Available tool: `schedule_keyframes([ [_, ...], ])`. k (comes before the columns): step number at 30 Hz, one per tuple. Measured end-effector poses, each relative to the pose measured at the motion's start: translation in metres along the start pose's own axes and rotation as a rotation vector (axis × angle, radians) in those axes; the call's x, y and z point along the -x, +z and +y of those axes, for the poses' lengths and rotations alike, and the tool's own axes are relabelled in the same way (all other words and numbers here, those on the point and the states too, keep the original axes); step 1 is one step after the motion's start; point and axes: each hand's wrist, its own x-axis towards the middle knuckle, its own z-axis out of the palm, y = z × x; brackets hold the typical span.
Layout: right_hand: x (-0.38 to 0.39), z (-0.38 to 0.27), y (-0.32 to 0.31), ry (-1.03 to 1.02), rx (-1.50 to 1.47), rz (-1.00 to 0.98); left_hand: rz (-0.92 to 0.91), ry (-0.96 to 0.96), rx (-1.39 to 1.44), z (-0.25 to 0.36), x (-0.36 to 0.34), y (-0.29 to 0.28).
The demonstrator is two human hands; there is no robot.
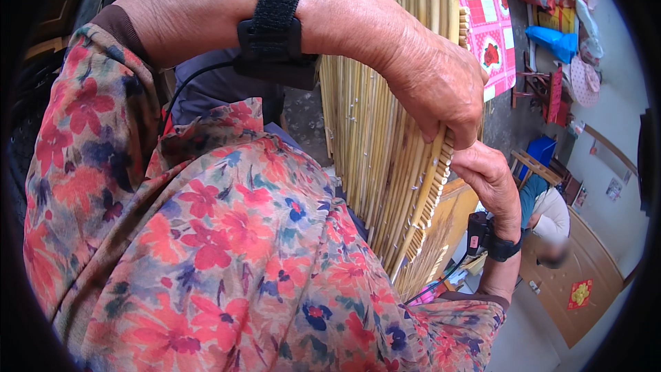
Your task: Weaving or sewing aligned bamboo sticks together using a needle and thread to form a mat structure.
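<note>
A large mat of straw-coloured reed stalks (372,131) stretches in front of me, its stalks side by side with small white thread ties. Along its far edge runs a thicker border (423,213) with a row of short, pale cut ends. My left hand (441,93) reaches over from the upper left, closed with its fingers curled onto this border. Just beyond, my right hand (485,169) comes up from the lower right and pinches the same border from its outer side. The two hands nearly touch, and the right fingertips are partly hidden.
A pink rose-patterned cloth (490,55) lies behind the mat. Beside the border is a wooden board (458,207). Another person (551,213) is in the right background, near a brown door (585,289). A blue bag (554,41) hangs among clutter. Cables run from my wrist straps.
</note>
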Motion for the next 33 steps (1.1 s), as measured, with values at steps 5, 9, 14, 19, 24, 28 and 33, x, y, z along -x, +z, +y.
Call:
schedule_keyframes([
  [5, 0.000, -0.004, -0.003, 0.021, -0.006, -0.028, -0.019, -0.012, 0.008, 0.001, 0.000, -0.001],
  [9, -0.002, -0.003, -0.004, -0.001, -0.005, -0.045, 0.004, -0.001, 0.016, 0.000, 0.001, 0.001],
  [14, 0.000, -0.005, 0.004, 0.010, 0.065, 0.048, 0.001, 0.015, 0.026, -0.001, 0.001, -0.001],
  [19, -0.003, -0.004, 0.006, -0.073, 0.193, 0.134, 0.005, 0.006, 0.029, -0.001, 0.000, -0.001],
  [24, 0.001, -0.003, 0.006, -0.039, 0.224, 0.087, 0.002, 0.002, 0.035, -0.001, 0.001, 0.001],
  [28, 0.000, -0.002, 0.008, -0.031, 0.116, 0.093, 0.005, 0.004, 0.027, 0.000, 0.001, 0.002],
  [33, 0.001, 0.003, 0.004, -0.011, 0.006, 0.034, 0.009, 0.017, -0.012, 0.003, 0.000, 0.001],
])
